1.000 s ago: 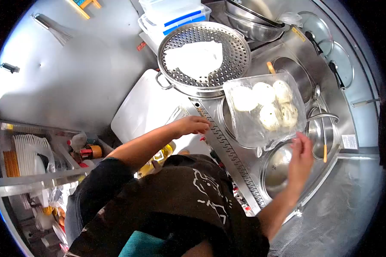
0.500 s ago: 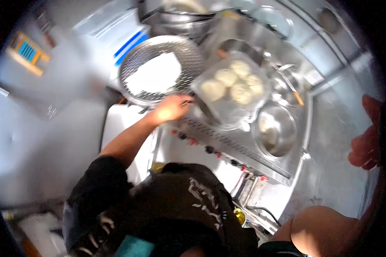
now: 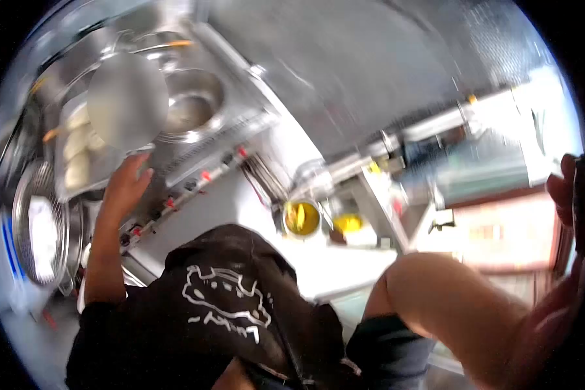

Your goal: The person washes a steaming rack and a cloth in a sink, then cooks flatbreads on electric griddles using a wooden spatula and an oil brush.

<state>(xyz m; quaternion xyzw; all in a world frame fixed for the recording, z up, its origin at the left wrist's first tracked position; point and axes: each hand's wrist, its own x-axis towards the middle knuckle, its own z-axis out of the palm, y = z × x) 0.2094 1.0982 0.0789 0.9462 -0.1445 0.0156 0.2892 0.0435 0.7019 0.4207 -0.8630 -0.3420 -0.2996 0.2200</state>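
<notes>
Head view crops right hand [image 3: 563, 198] and blurs left hand [image 3: 125, 188].

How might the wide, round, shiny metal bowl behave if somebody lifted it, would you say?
The bowl would probably stay stiff, since its wall looks metallic. It may prove slippery, given its smooth shine; blur hides whether contents would add weight.
</notes>
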